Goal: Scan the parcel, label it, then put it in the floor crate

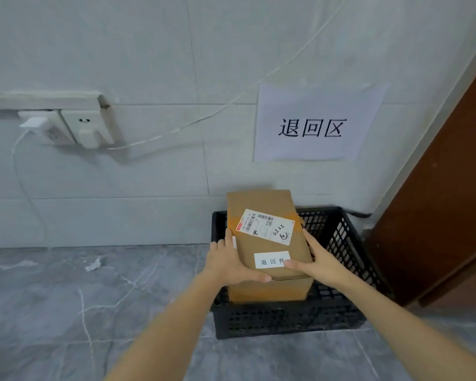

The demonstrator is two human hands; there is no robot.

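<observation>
Both hands are gripping a brown cardboard parcel (270,243) over a black plastic crate (338,270) that is sitting on the grey marbled floor (66,312) against the wall. The left hand (231,266) is clamping the parcel's left side with its thumb lying across the near top edge, while the right hand (318,262) is pressing the right side, its thumb touching a small white label (270,260) with printed characters. A shipping label (267,226) with barcodes and handwriting is lying tilted across the parcel's top. The parcel's lower part is sitting inside the crate's rim; whether it is touching the bottom cannot be told. A paper sign (313,125) is hanging on the wall above.
</observation>
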